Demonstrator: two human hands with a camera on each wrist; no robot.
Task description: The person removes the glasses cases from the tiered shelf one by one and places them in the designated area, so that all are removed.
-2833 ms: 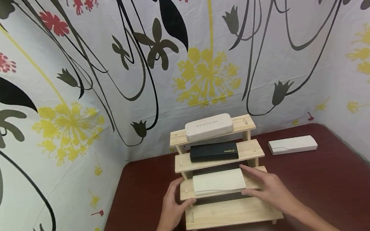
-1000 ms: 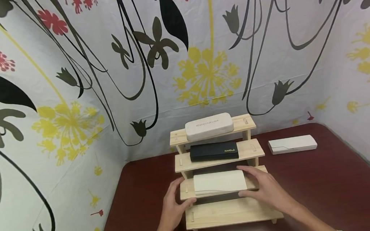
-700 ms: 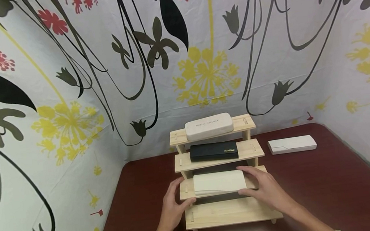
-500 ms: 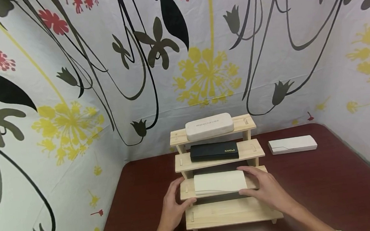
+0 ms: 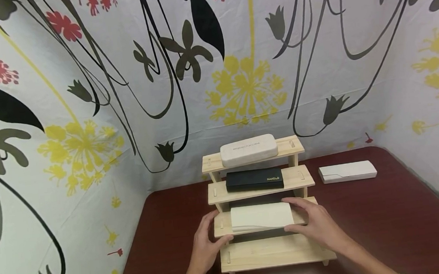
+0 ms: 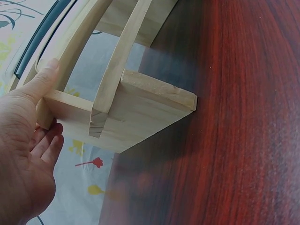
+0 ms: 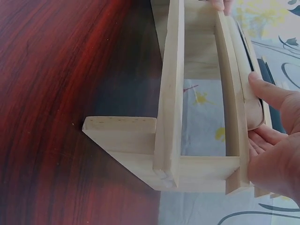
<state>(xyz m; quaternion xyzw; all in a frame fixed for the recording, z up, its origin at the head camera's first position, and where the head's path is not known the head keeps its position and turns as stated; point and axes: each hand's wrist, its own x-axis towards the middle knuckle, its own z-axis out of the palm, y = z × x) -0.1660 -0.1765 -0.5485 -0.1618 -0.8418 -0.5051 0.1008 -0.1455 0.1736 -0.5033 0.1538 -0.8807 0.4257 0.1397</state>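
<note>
A stepped wooden display rack [image 5: 275, 253] stands on the table in the head view. On its second step from the bottom lies a cream glasses case [image 5: 262, 216]. My left hand [image 5: 204, 243] grips the left end of that step, thumb at the front edge and fingers around the end. In the left wrist view the left hand [image 6: 28, 140] has its thumb on the board. My right hand [image 5: 319, 221] holds the case's right end, thumb in front and fingers behind. The right wrist view shows the right hand [image 7: 276, 126] with its thumb against the case [image 7: 251, 110].
Above it, a black glasses case [image 5: 254, 180] lies on the third step and an off-white one [image 5: 249, 150] on the top step. Another white case [image 5: 347, 172] lies on the dark red table [image 5: 395, 209] at right. Patterned cloth [image 5: 242, 32] hangs behind.
Over the earlier frames the cream case has shifted slightly forward and right, and my right hand's fingers have moved slightly left onto its end. In the last half second hardly anything moves.
</note>
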